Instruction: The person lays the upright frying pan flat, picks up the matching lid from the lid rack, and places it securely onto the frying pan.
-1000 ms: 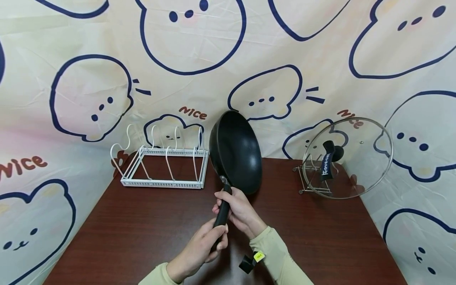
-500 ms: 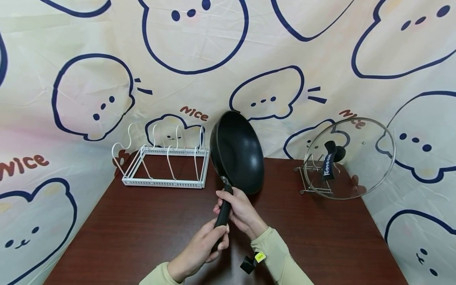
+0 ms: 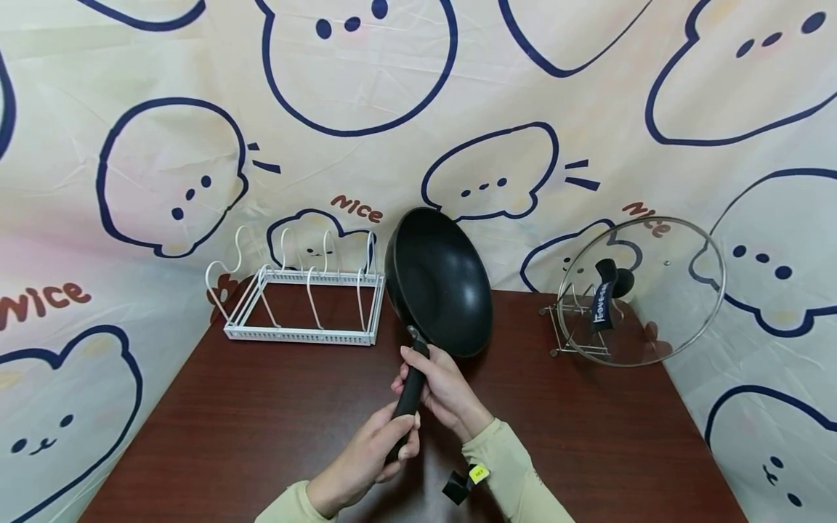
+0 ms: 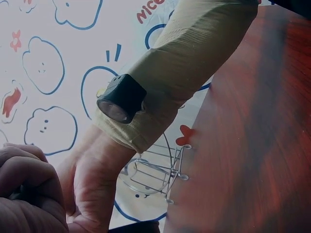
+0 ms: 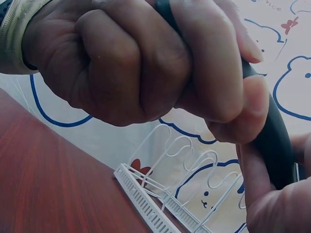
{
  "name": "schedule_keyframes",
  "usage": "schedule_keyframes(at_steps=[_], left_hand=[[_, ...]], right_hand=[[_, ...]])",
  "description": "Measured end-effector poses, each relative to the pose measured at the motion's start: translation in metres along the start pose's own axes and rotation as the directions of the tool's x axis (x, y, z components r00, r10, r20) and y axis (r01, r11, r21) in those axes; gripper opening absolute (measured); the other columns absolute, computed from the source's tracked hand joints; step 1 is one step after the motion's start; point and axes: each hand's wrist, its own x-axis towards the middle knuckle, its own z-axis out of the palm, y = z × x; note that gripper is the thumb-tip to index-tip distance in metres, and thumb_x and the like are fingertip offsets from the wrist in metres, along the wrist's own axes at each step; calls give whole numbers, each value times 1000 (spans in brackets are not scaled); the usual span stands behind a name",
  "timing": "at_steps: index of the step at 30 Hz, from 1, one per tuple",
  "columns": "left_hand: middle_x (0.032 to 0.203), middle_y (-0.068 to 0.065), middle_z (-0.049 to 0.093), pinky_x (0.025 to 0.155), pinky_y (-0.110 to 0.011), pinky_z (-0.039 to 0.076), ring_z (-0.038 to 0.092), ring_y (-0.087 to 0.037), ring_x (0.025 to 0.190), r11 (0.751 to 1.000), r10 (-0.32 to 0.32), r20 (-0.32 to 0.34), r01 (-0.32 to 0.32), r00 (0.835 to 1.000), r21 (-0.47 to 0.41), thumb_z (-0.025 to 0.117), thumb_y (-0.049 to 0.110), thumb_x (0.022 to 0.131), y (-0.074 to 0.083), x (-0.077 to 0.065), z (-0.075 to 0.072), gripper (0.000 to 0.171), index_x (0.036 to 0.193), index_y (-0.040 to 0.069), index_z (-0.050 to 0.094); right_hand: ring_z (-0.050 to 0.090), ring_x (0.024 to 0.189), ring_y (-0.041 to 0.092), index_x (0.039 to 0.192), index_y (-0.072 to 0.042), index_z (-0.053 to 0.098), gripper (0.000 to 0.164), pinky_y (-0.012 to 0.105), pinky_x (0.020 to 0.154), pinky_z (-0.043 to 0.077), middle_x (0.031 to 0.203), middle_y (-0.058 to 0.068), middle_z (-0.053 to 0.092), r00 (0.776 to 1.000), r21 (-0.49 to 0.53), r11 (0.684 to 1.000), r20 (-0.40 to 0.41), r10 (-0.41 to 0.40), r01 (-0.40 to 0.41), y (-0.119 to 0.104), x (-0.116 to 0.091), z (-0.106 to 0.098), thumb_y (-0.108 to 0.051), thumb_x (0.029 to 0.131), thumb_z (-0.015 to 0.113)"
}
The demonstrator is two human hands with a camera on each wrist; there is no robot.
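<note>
A black wok (image 3: pixel 445 283) is held up on its side in the head view, its hollow facing right and toward me. My right hand (image 3: pixel 451 392) grips the handle (image 3: pixel 410 388) near the pan. Lower down, toward the handle's end, my left hand (image 3: pixel 368 452) grips it with curled fingers. The right wrist view has the left hand (image 5: pixel 146 63) large at the top, wrapped round the dark handle (image 5: pixel 274 141), with part of the right hand (image 5: pixel 279 208) at lower right. Curled left fingers (image 4: pixel 29 189) show in the left wrist view.
A white rack (image 3: pixel 301 336) with upright curved dividers stands left of the wok. On the right, a glass lid (image 3: pixel 680 305) with a black knob leans upright in a small wire stand (image 3: pixel 557 335). The brown table (image 3: pixel 575 436) meets a patterned cloth backdrop (image 3: pixel 366 167).
The wok has turned slightly so that its hollow shows wider, its right rim shifting right and its top edge dropping a little. Both hands keep their grip on the handle.
</note>
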Motion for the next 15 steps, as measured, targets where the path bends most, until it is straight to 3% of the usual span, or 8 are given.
schedule_keyframes(at_steps=[15], left_hand=[[72, 7, 47, 39, -13, 28, 34, 3, 41, 999, 25, 46, -23, 999, -40, 42, 18, 109, -6, 1, -4, 12, 105, 7, 45]], right_hand=[[71, 66, 11, 117, -6, 39, 31, 28, 75, 64, 79, 1, 61, 1000, -11, 1000, -12, -7, 7, 2, -2, -2, -22, 105, 62]])
